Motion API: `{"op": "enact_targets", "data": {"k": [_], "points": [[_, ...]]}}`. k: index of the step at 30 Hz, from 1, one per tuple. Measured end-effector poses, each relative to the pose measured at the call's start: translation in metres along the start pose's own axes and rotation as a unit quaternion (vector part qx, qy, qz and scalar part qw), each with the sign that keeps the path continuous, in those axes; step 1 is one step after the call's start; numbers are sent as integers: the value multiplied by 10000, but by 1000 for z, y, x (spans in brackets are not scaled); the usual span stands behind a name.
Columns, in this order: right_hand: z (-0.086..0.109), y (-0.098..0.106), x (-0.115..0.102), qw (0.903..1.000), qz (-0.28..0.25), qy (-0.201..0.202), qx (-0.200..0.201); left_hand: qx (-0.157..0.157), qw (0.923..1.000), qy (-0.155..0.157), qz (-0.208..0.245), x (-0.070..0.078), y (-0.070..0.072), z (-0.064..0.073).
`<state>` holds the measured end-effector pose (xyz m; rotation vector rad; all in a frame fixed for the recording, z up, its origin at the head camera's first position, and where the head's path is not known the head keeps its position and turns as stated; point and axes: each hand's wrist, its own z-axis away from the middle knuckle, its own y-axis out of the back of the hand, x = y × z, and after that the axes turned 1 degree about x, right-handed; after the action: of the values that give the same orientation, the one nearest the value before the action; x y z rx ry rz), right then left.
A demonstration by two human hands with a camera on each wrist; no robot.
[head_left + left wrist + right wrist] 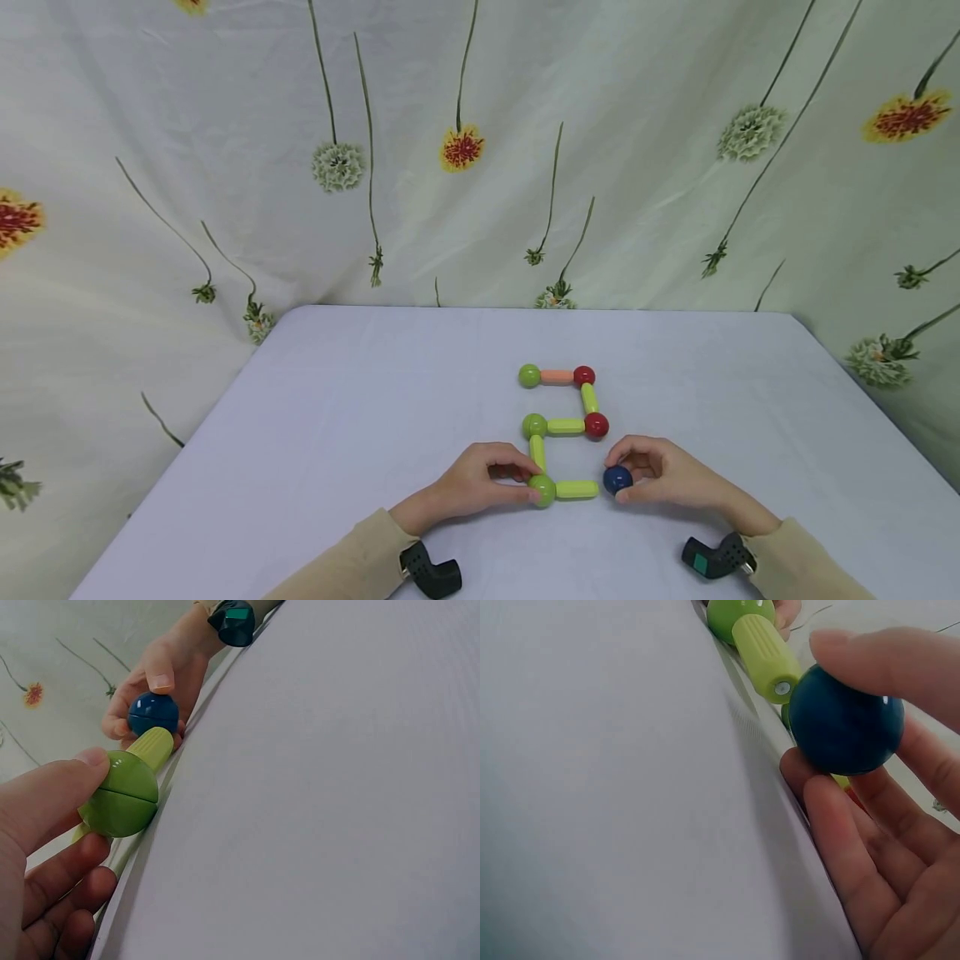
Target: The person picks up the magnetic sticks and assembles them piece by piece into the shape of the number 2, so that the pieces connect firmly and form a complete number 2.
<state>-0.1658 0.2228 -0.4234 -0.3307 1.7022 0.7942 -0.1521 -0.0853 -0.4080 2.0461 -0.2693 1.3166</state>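
A figure of balls joined by short rods lies on the table. My left hand (483,477) pinches the green ball (542,490) at its near left corner between thumb and fingers. From that ball a yellow-green rod (577,489) points right, a metal dot showing on its free end in the right wrist view. My right hand (666,472) holds a dark blue ball (618,479) between thumb and fingers, just off that rod end. Farther back are a middle green ball (535,426), two red balls, the nearer one (596,426) included, and an orange rod (557,377) ending in another green ball (529,376).
A white cloth covers the table (360,383). Behind it hangs a pale curtain (420,233) printed with flowers. Each wrist wears a dark camera mount, the left one (432,573) and the right one (717,557) both close over the cloth.
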Motion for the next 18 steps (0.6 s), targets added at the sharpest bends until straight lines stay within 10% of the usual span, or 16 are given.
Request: {"op": "enact_targets", "data": {"k": [8, 18], "points": [[0, 0, 4, 9995, 300, -7, -48, 50, 9999, 8, -99, -32, -4, -3], [1, -2, 3, 9990, 445, 28, -14, -5, 10000, 10, -66, -34, -3, -3]]}}
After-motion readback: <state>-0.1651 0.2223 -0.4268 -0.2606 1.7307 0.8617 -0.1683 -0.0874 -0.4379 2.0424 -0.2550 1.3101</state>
